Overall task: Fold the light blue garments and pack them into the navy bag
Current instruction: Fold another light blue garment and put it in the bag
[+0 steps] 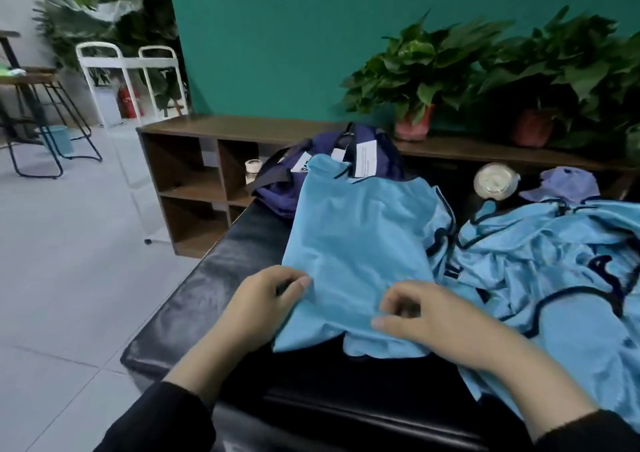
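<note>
Both hands — left hand (268, 301) and right hand (427, 316) — pinch the near hem of the light blue garment (360, 243), which stretches away toward the navy bag (311, 178) at the surface's far end.

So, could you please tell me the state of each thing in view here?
Plain light blue garment: spread flat, not yet folded.
Left hand: pinches its near edge.
Right hand: pinches the same edge.
Shiny light blue garments: crumpled heap, unfolded.
Navy bag: slumped, nothing visibly packed.
Cap: lying behind the heap.
</note>
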